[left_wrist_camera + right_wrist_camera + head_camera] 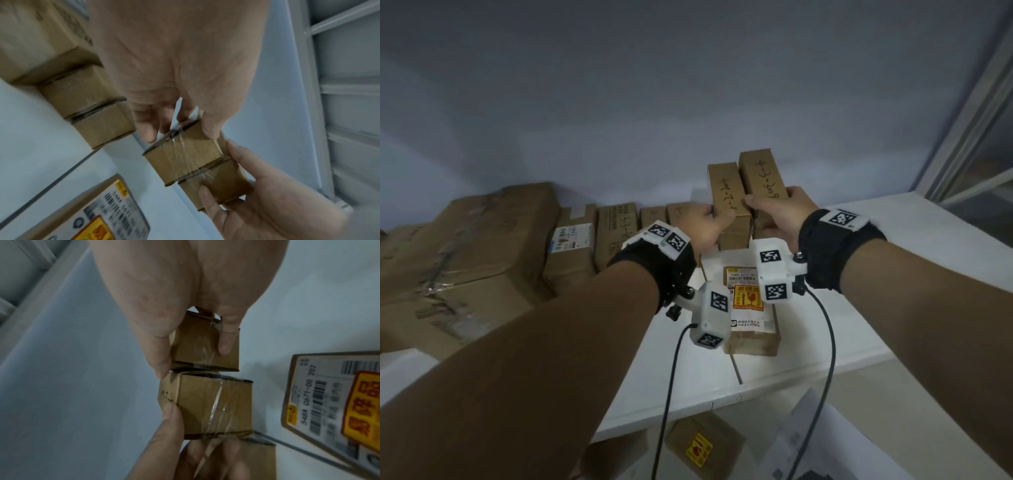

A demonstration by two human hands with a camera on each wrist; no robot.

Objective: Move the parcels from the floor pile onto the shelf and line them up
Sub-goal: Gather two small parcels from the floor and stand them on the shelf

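Two long, narrow cardboard parcels with handwritten numbers are held side by side above the white shelf (pixel 866 274), their far ends tilted up toward the wall. My left hand (pixel 710 219) grips the near end of the left parcel (pixel 724 188). My right hand (pixel 767 205) grips the near end of the right parcel (pixel 758 171). In the left wrist view the left hand (pixel 174 81) pinches the taped end of its parcel (pixel 183 155). In the right wrist view the right hand (pixel 185 305) has thumb and fingers round its parcel (pixel 201 347), which touches the left parcel (pixel 213 405).
A row of parcels (pixel 616 229) lines the wall at left, ending in a large taped box (pixel 465 253). A flat parcel with a yellow-red sticker (pixel 751 308) lies on the shelf under my wrists. Another stickered parcel (pixel 702 445) sits below the shelf. A window frame (pixel 969 137) stands at right.
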